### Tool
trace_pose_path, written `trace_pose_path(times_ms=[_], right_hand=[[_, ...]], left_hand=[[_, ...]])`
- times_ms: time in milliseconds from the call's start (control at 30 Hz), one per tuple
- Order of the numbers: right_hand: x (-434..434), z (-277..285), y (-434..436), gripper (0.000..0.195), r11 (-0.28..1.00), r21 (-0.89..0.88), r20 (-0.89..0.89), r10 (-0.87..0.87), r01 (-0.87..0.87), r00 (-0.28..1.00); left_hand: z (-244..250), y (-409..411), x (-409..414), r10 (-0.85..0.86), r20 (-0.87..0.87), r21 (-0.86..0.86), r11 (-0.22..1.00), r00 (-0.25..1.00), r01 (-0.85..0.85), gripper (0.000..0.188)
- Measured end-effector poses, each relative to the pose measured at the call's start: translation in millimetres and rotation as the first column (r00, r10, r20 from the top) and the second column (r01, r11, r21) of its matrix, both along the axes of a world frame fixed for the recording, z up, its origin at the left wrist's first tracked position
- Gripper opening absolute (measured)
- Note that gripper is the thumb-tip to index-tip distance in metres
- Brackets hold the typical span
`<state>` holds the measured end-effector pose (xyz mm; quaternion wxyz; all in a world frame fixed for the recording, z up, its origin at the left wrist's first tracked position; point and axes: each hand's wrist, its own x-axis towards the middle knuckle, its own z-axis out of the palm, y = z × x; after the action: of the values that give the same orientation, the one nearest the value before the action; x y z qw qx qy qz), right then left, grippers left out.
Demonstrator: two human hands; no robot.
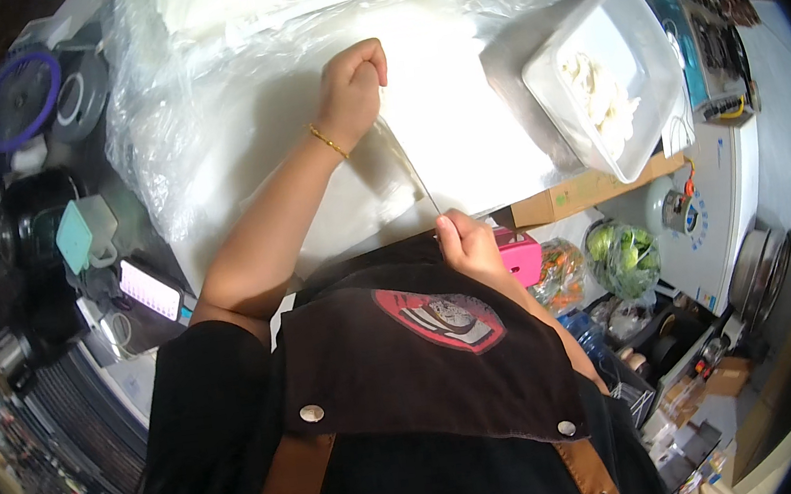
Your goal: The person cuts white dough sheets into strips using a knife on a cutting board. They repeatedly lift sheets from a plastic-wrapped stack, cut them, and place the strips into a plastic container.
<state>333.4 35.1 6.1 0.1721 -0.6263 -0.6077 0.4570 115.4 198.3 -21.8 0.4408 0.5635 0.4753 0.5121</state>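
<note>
My right hand (469,242) is closed at the near edge of the white worktop (215,225), thumb on top. It grips the near end of a long, thin knife (411,160), which is seen almost edge-on, its handle hidden in my fist. Farther up, my left hand (355,89) is curled above the far end of that blade; the picture does not settle whether its fingers hold anything. A pale, translucent sheet (367,198) lies left of the blade. On the blade's right, the white surface (459,128) is washed out by glare.
A translucent plastic bin (657,89) holding white, doughy-looking strips (604,103) stands to the right. Clear plastic film (151,129) covers the worktop's far and left parts. A phone (149,290) lies at left. Below right are a pink box (519,261) and bagged vegetables (622,249).
</note>
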Motion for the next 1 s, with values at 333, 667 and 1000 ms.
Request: trace_pose_path(times_ms=[333, 667, 1000], right_hand=[[-5, 2, -4, 0.036, 0.997, -0.073, -0.056, -0.016, 0.012, 0.998], [-10, -1, -10, 0.039, 0.997, -0.074, -0.032, -0.019, 0.017, 0.999], [-18, 7, -8, 0.039, 0.998, -0.006, -0.011, 0.068, -0.068, 0.998]], left_hand=[[12, -2, -1, 0.048, -0.011, -0.134, 0.99, 0.999, -0.05, 0.018], [5, -6, -5, -0.015, 0.014, -0.017, 1.0, 1.0, 0.016, 0.019], [-4, -5, -11, 0.1, -0.004, -0.197, 0.975, 0.995, -0.099, 0.018]])
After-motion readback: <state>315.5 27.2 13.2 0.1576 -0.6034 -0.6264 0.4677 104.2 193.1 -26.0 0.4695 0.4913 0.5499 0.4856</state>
